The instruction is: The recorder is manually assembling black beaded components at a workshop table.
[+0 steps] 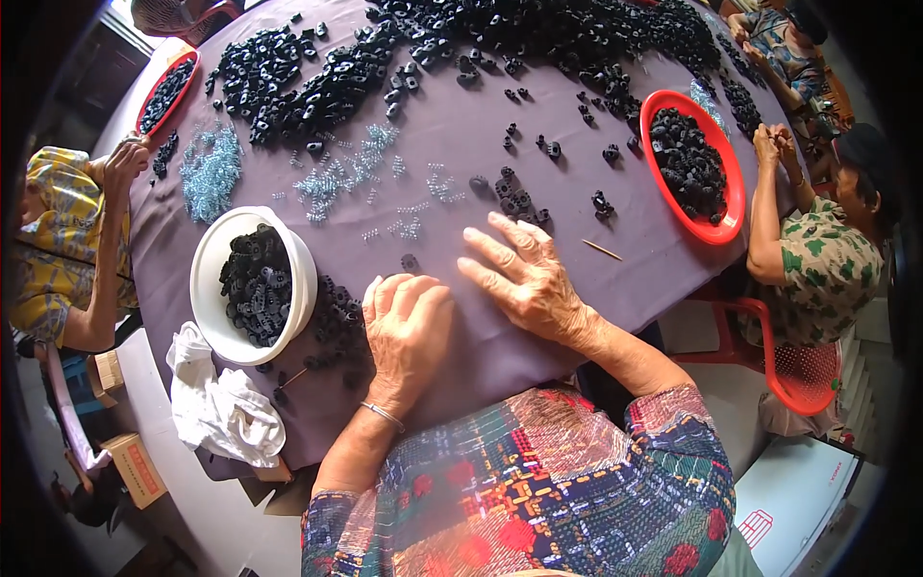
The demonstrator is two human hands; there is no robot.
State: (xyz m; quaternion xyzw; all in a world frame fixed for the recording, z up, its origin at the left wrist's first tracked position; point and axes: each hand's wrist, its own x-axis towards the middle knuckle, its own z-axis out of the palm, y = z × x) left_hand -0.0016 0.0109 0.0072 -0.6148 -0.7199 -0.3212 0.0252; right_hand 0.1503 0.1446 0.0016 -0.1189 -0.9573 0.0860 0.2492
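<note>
My left hand (409, 332) is at the table's near edge with its fingers bent together and curled down; whatever lies under them is hidden. Just beyond it sits a small black plastic part (411, 263). To the right, my right hand (524, 279) is spread over the cloth, fingers apart and holding nothing. A loose cluster of black parts (516, 197) lies past its fingertips. Small pale-blue coil springs (346, 178) are scattered ahead of both hands. More black parts (336, 313) are heaped between my left hand and a white bowl (306, 288) filled with the same kind.
A purple cloth covers the table (577, 322). Black parts (461, 34) are piled at the far side. A red tray (733, 192), thin stick (603, 249) and white rag (226, 404) lie around. Co-workers sit left (67, 240) and right (817, 250), near a red chair (803, 389).
</note>
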